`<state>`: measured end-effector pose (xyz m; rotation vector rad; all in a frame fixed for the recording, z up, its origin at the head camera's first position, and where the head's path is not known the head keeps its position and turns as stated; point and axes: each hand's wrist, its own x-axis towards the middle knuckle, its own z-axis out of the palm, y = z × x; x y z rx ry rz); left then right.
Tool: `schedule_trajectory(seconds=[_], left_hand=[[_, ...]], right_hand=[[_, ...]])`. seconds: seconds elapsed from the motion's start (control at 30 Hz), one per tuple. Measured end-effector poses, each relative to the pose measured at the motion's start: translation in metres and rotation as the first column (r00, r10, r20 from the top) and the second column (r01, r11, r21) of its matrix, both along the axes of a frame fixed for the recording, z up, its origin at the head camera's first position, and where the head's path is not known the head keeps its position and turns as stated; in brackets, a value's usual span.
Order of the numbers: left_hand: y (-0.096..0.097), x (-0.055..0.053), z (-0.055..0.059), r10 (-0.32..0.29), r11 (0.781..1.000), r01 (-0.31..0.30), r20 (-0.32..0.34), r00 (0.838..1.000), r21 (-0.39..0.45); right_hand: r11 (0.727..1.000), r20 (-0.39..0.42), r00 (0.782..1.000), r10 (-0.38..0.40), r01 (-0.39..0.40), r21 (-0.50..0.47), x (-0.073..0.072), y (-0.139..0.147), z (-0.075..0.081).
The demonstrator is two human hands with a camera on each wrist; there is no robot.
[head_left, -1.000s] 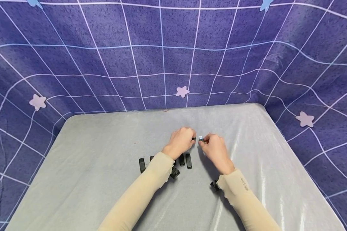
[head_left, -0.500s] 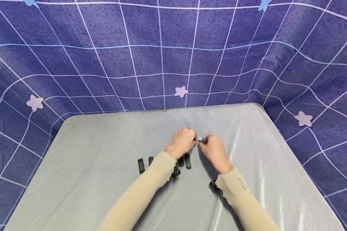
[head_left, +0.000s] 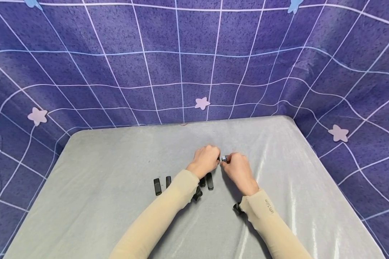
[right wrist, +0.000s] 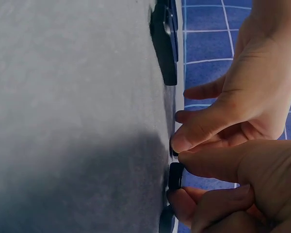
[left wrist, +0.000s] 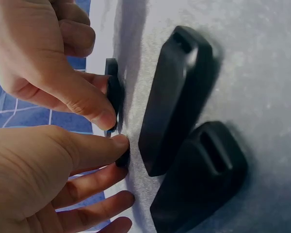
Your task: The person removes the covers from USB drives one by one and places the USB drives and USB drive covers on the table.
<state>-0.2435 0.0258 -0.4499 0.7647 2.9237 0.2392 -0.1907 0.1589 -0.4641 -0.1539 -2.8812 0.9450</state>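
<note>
My right hand [head_left: 239,169] pinches a black USB flash drive [right wrist: 175,175] between thumb and fingers. Its bright metal plug with a bluish part shows in the head view, pointing toward the left hand. My left hand [head_left: 207,158] pinches a small black piece like a drive cap [left wrist: 122,159], mostly hidden by thumb and fingers. The fingertips of both hands are very close together, just over the cloth. Nearer me, behind the left wrist, lie black capped flash drives [head_left: 210,181]. Two show large in the left wrist view, one drive [left wrist: 169,102] beside another drive [left wrist: 203,174].
Further left on the grey cloth-covered table [head_left: 110,180] lie a black stick [head_left: 157,187] and a partly covered one [head_left: 168,181]. The left sleeve [head_left: 168,212] hides part of the row. A purple gridded curtain [head_left: 149,64] surrounds the table's back and sides.
The plug and the small black piece have come slightly closer together, the right hand shifting a little left. Both hands keep their pinch. The black drives on the table stay put.
</note>
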Motion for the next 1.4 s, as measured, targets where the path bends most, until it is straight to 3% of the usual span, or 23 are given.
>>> schedule_trajectory(seconds=[0.3, 0.53, 0.8, 1.4], left_hand=[[0.0022, -0.0026, -0.0048, 0.009, 1.000, -0.009, -0.022, 1.000, -0.012], [0.0036, -0.0031, -0.0021, 0.022, 1.000, -0.023, -0.025, 0.999, -0.014], [0.0057, -0.0042, -0.0030, 0.027, 0.999, -0.027, -0.008, 1.000, -0.036], [0.0054, -0.0041, -0.0026, 0.050, 0.999, -0.049, 0.013, 0.999, -0.018]], right_hand=[[0.998, -0.016, 1.000, 0.019, -0.018, 0.058, -0.0014, -0.0033, -0.0022], [0.996, -0.023, 1.000, 0.012, -0.010, 0.087, -0.0016, -0.0060, -0.0021], [0.996, 0.032, 0.999, -0.002, -0.001, 0.084, -0.0029, -0.0074, -0.0024], [0.998, 0.000, 1.000, 0.003, -0.003, 0.069, -0.0019, -0.0068, -0.0028]])
